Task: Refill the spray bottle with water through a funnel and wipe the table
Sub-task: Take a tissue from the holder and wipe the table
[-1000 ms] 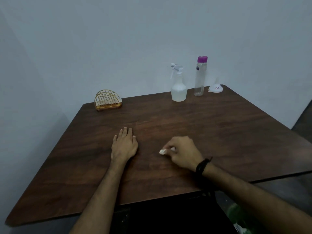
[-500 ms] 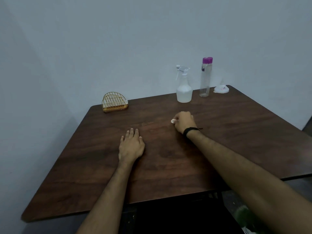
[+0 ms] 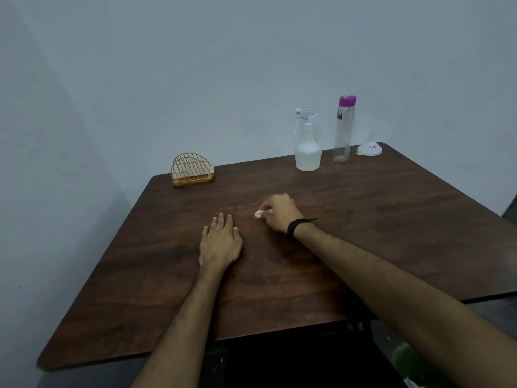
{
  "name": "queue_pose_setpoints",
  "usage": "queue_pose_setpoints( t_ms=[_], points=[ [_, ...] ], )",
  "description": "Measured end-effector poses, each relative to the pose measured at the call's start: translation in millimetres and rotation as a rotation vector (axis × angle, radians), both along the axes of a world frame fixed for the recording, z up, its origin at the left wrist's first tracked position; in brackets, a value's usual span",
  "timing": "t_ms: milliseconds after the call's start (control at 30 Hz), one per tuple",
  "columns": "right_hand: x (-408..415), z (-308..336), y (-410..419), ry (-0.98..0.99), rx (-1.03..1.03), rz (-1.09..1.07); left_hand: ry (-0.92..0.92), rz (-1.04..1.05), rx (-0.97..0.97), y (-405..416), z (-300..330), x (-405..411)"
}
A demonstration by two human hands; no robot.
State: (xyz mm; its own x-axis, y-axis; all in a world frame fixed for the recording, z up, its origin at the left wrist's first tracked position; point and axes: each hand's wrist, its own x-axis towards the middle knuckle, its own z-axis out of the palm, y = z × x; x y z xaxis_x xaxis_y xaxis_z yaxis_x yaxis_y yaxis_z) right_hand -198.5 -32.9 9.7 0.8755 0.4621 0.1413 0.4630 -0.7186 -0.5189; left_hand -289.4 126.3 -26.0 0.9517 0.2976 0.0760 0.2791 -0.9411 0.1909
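Note:
My right hand (image 3: pixel 279 212) is closed on a small white wad of tissue (image 3: pixel 258 213), pressed to the dark wooden table (image 3: pixel 391 219) near its middle. My left hand (image 3: pixel 221 242) lies flat on the table, palm down, just left of it. At the back edge stands a translucent spray bottle (image 3: pixel 307 144) with a white trigger head. Right of it is a tall clear bottle (image 3: pixel 343 130) with a magenta cap. A white funnel (image 3: pixel 369 148) lies upside down at the far right corner.
A gold wire napkin holder (image 3: pixel 191 170) with white napkins stands at the table's back left. A plain wall runs close behind and to the left. The table's front edge is near my body, with dark floor below.
From one second ago my right hand slid the tissue away from me to the table's centre. Since half a second ago it has come back slightly toward my left hand, which stayed flat.

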Motion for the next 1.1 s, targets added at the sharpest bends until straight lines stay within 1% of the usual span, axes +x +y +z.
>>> queue_pose_setpoints(
  t_ms=[100, 167, 200, 267, 300, 333, 400, 433, 500, 533, 633, 700, 733, 767, 833, 900, 933, 1000, 1033, 1100],
  points=[
    [-41.6, 4.0, -9.5, 0.093, -0.012, 0.248, 0.002, -0.002, 0.005, 0.9, -1.1, 0.6],
    [-51.4, 7.8, -26.7, 0.109, -0.020, 0.318, -0.001, -0.002, 0.003, 1.6, -1.5, 0.4],
    [-45.7, 11.1, -37.8, 0.109, 0.022, 0.270, 0.001, -0.002, 0.001, 1.8, -1.2, 0.4],
    [-25.2, 18.2, -64.1, 0.065, 0.152, 0.029, 0.013, -0.004, -0.003, 2.1, -0.3, 0.4],
    [-14.6, 19.4, -78.8, 0.036, 0.170, -0.095, 0.016, -0.006, -0.001, 1.7, 0.1, -0.1],
    [-5.2, 17.7, -91.5, 0.012, 0.139, -0.192, 0.016, -0.005, 0.002, 1.6, 0.4, -0.5],
    [0.4, 7.2, -109.0, 0.000, 0.015, -0.285, 0.010, -0.003, 0.001, 1.1, 1.3, -1.5],
    [-3.5, 1.1, -111.9, 0.003, -0.007, -0.306, 0.008, -0.003, -0.001, 1.2, 1.7, -1.6],
    [-22.2, -6.0, -105.9, 0.025, 0.029, -0.289, 0.015, -0.003, -0.006, 1.2, 0.8, -1.0],
    [-36.0, -6.8, -98.3, 0.033, 0.054, -0.242, 0.024, -0.001, -0.009, 0.8, 0.7, -0.5],
    [-83.0, -4.0, -71.3, 0.072, 0.081, 0.011, 0.043, 0.007, -0.010, 0.5, 3.3, -0.6],
    [-94.6, 2.0, -66.0, 0.149, 0.088, 0.126, 0.037, 0.006, -0.012, 0.6, 4.8, -1.8],
    [-90.7, 7.9, -69.1, 0.186, 0.123, 0.120, 0.035, 0.003, -0.017, 0.8, 5.2, -2.5],
    [-82.1, 13.8, -75.5, 0.178, 0.178, 0.068, 0.033, -0.002, -0.021, 1.0, 5.1, -2.9],
    [-56.2, 23.5, -97.1, 0.059, 0.226, -0.118, 0.027, -0.004, -0.024, 1.5, 4.2, -2.4],
    [-32.5, 23.7, -123.0, -0.011, 0.163, -0.281, 0.033, -0.002, -0.029, 1.4, 4.4, -1.9],
    [-26.1, 19.9, -133.4, 0.000, 0.107, -0.325, 0.037, 0.000, -0.028, 1.1, 4.5, -1.9],
    [-27.1, 6.2, -142.4, 0.039, 0.025, -0.352, 0.042, 0.003, -0.026, 1.0, 4.4, -1.8],
    [-33.2, 1.4, -140.2, 0.038, 0.022, -0.341, 0.044, 0.004, -0.025, 1.1, 4.5, -1.4],
    [-50.6, -2.6, -125.8, 0.042, 0.079, -0.278, 0.053, 0.008, -0.023, 0.2, 4.7, -0.9]
  ],
)
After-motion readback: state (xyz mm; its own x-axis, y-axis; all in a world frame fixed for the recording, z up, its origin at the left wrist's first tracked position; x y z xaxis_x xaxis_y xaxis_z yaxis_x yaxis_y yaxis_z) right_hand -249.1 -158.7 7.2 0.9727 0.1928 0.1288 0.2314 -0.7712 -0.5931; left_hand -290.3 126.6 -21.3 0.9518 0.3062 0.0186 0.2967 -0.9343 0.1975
